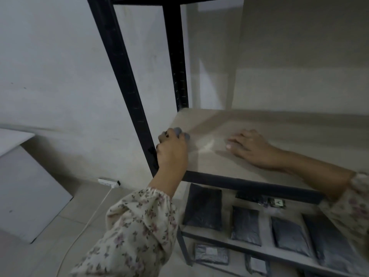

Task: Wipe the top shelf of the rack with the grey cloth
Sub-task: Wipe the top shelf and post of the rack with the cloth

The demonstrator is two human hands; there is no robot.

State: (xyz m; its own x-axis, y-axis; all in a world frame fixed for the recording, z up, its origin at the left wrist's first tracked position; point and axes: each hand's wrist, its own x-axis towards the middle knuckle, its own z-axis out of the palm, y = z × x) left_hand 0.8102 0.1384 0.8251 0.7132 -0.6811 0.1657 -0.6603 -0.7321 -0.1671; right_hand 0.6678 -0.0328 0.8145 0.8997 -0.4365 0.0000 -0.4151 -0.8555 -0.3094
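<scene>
The rack has black metal posts [127,80] and a pale wooden shelf [259,124] at hand height. My left hand [172,150] grips the bunched grey cloth [180,133] and holds it on the shelf's near left corner, beside the front post. Only a small part of the cloth shows past my fingers. My right hand [249,145] rests flat on the shelf to the right, fingers pointing left, a hand's width from the cloth. Another black frame edge [159,0] crosses the very top of the view.
On the shelf below lie several dark flat packets [203,206], and more lie on the one under it [211,256]. A white power strip [108,181] with a cable lies on the tiled floor at the left. A white board [26,188] leans near the wall.
</scene>
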